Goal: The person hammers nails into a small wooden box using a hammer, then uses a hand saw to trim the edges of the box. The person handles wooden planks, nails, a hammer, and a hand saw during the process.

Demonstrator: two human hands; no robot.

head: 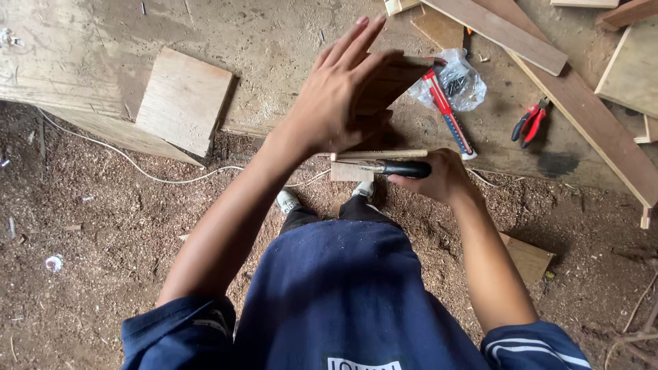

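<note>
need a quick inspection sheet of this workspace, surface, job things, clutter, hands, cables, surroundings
surface: dusty wooden bench, scuffed and stained.
job's things: small wood piece at the bench edge; black-handled tool level beside a thin wood strip.
clutter: square board, red utility knife, plastic bag, red pliers, long planks.
hands: left hand flat on the wood piece; right hand gripping the tool handle.
cables: white cord trailing over the floor.
surroundings: sawdust-covered floor, wood offcut.
</note>
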